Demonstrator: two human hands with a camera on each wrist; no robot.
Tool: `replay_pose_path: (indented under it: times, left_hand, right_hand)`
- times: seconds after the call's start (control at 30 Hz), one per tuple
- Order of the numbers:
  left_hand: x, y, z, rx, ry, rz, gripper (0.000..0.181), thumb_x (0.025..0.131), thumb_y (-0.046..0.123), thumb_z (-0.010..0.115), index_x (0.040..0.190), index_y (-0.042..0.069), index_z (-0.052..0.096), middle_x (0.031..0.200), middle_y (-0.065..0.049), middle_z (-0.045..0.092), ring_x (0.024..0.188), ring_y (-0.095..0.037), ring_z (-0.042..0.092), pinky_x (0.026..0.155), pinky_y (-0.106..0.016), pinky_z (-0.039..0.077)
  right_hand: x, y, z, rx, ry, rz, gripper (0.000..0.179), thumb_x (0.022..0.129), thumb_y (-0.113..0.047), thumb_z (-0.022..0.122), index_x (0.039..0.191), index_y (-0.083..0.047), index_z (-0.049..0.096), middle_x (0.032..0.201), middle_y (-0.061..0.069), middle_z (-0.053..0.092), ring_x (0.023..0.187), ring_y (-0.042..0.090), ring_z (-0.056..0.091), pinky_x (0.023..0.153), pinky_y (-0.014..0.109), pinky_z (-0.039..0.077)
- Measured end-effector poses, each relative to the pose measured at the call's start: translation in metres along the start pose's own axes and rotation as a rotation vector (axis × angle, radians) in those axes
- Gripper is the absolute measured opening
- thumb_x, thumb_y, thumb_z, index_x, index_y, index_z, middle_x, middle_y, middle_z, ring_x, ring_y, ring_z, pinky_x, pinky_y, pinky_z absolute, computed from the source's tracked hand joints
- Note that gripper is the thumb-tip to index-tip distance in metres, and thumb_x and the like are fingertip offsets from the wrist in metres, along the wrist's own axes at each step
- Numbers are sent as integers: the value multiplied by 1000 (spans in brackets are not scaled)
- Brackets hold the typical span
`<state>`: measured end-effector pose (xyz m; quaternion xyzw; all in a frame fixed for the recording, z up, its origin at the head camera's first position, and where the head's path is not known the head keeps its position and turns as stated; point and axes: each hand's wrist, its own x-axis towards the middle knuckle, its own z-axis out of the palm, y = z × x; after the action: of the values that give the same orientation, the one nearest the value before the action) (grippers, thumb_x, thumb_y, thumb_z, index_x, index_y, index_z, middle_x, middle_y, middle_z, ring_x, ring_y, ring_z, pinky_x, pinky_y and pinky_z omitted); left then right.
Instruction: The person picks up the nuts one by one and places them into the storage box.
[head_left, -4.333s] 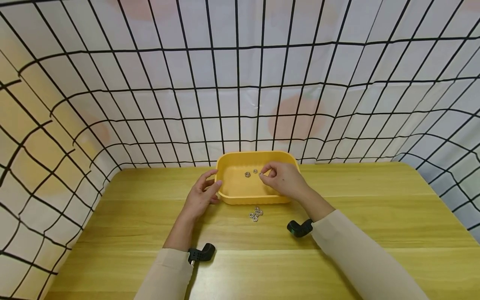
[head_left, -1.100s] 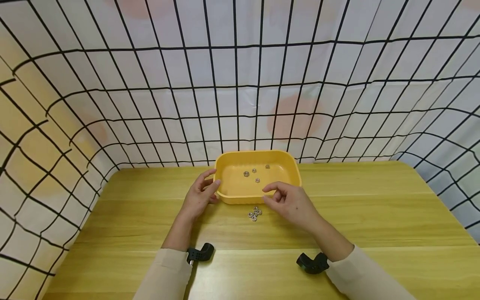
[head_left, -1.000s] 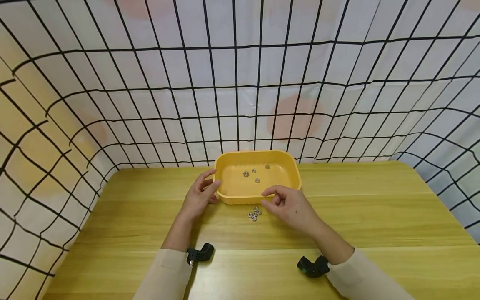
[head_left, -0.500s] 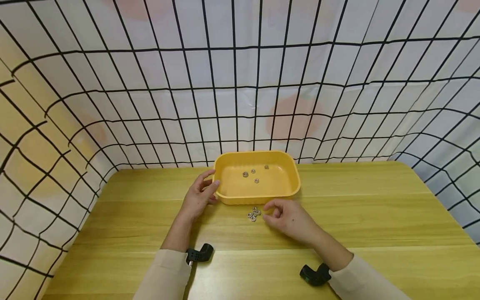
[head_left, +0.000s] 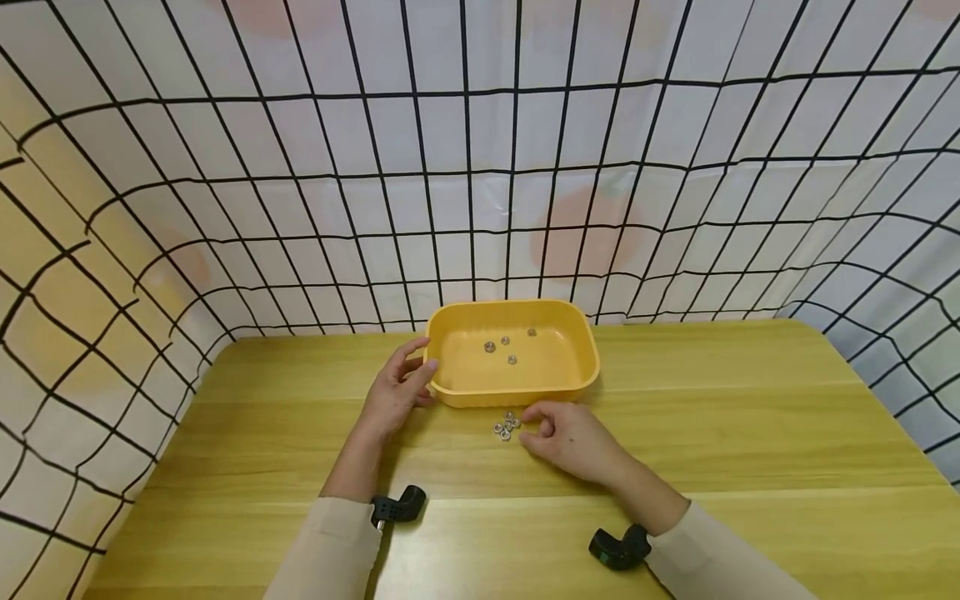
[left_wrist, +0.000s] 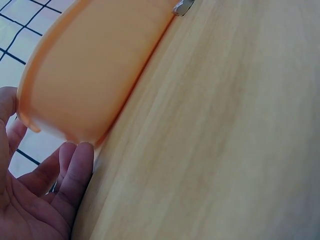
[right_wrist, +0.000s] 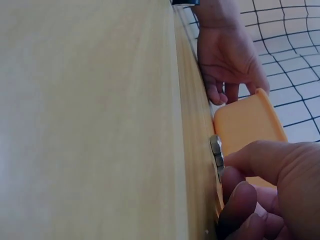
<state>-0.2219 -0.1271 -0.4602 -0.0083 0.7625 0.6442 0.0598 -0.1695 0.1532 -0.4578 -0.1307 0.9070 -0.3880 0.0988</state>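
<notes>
A shallow yellow tray (head_left: pixel 483 400) stands near the back of the table, with several metal nuts (head_left: pixel 490 347) scattered on its floor. My left hand (head_left: pixel 393 396) holds the tray's left end, thumb at the rim; in the left wrist view its fingertips (left_wrist: pixel 82 155) touch the outer wall low down. Just in front of the tray, several more hex nuts (head_left: pixel 507 426) lie bunched on the wood. My right hand (head_left: pixel 573 442) is at their right side, index finger and thumb parted, the fingertips right by the nearest nut. Seen from the right wrist, its thumb and fingers partly cover the nuts (right_wrist: pixel 217 152).
The wooden table (head_left: pixel 285 450) extends to both sides of the tray and toward me. A white curtain with a black grid (head_left: pixel 360 208) rises behind the table's back edge and wraps both sides. Black wrist cameras (head_left: pixel 401 505) stick out from both sleeves.
My right hand let go of a nut inside the tray, came back over the front rim and down to the right of the bunched nuts, lately edging left. The left hand stays at the tray.
</notes>
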Motion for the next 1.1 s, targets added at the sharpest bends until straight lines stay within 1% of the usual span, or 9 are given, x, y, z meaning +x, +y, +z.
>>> replay_pose_path:
  times: [0.13,0.27,0.47,0.67,0.83,1.1]
  left_hand:
    - [0,0,0,2,-1,-1,52,102,34,64,151,24,49,143,-22,54,76,-19,61,76,-31,62]
    - [0,0,0,5,3,-11,52,102,35,64,151,24,49,144,-21,54,76,-19,61,75,-31,61]
    - [1,0,1,14,4,-12,53,101,36,65,151,25,49,143,-20,55,76,-20,61,76,-32,62]
    - [1,1,1,17,6,-10,53,101,36,65,150,25,49,143,-21,55,76,-19,61,77,-33,62]
    - [0,1,0,16,5,-4,53,102,36,65,151,25,49,143,-21,55,76,-19,62,76,-33,62]
    - [-1,3,0,13,4,-5,53,102,36,64,151,24,48,146,-22,53,77,-19,62,76,-32,62]
  right_hand:
    - [3,-2,3,-36,8,-2,18,90,-24,78,105,-14,74,69,-8,58,59,7,51,59,22,43]
    - [5,-4,6,-48,14,7,18,89,-23,79,105,-15,74,68,-8,59,58,7,51,59,22,43]
    - [8,-5,8,-83,36,23,15,89,-25,79,101,-18,73,67,-10,58,58,7,52,60,23,43]
    - [7,-6,9,-75,42,25,10,89,-24,78,96,-20,72,66,-9,58,58,8,52,58,23,42]
    - [5,-7,9,-77,40,4,8,89,-22,77,94,-20,72,65,-10,59,56,8,52,56,22,41]
    - [4,-5,9,-69,37,-26,8,88,-21,78,92,-20,71,67,-11,60,59,7,54,57,22,43]
